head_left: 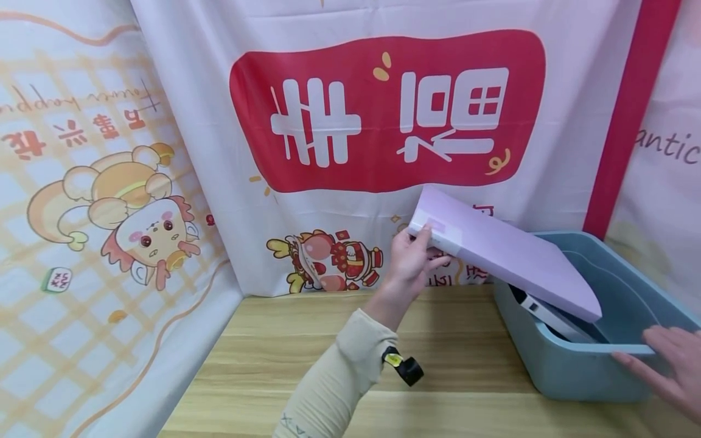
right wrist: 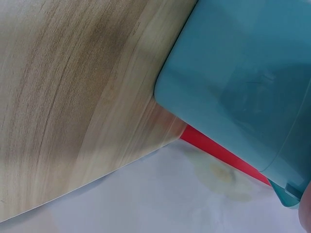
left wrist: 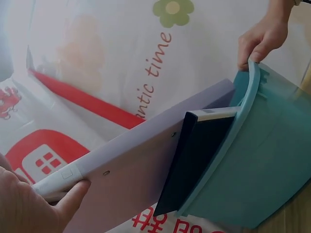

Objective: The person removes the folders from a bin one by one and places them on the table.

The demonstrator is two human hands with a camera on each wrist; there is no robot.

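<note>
My left hand (head_left: 411, 255) pinches a lilac ring binder (head_left: 504, 243) by the pale-labelled spine end, thumb on one face. The binder slants down to the right, and its far end overlaps the mouth of a blue-green plastic bin (head_left: 580, 371). In the left wrist view, two metal rivets show on the lilac binder (left wrist: 141, 145). Below it, a dark folder with a white edge (left wrist: 204, 141) leans out over the bin's rim. My right hand (head_left: 676, 359) grips the bin's near right rim; in the right wrist view only a sliver of that hand (right wrist: 306, 211) shows.
The bin stands at the right of a wood-grain table (head_left: 438, 340). White printed cloths (head_left: 350, 243) hang behind and at both sides, close to the binder's raised end. A black strap with a small device (head_left: 405, 368) hangs at my left wrist.
</note>
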